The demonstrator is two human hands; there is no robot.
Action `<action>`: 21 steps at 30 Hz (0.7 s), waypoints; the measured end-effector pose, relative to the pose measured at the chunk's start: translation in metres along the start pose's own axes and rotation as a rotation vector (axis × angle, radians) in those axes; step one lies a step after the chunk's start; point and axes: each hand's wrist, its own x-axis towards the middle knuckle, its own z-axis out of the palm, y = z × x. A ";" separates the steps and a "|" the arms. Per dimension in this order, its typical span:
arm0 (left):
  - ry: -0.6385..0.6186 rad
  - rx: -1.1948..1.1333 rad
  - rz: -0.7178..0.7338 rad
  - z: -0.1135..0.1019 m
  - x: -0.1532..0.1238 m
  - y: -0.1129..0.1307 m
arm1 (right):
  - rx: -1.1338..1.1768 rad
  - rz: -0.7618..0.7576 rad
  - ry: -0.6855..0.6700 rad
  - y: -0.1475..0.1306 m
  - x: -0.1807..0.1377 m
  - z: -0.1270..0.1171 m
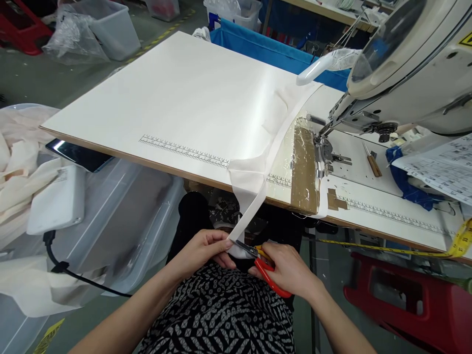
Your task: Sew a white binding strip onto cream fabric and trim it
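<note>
A long white fabric strip [258, 196] runs from the sewing machine's needle area over the table edge down to my lap. My left hand [204, 250] is closed, pinching the strip's lower end. My right hand [289, 268] grips red-handled scissors [267, 273], whose blades [245, 248] meet the strip just beside my left fingers. A wider piece of white fabric [247, 169] lies on the table edge, joined to the strip.
A white sewing table [177, 98] with printed ruler marks holds an industrial sewing machine [405, 64] at right. A clear plastic bin [110, 216] with a phone and white cloth stands at left. A yellow tape measure [457, 243] hangs at right, above a red stool [405, 300].
</note>
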 end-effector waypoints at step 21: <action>0.493 0.747 0.503 0.002 0.007 0.021 | 0.166 0.066 -0.033 0.018 -0.032 0.014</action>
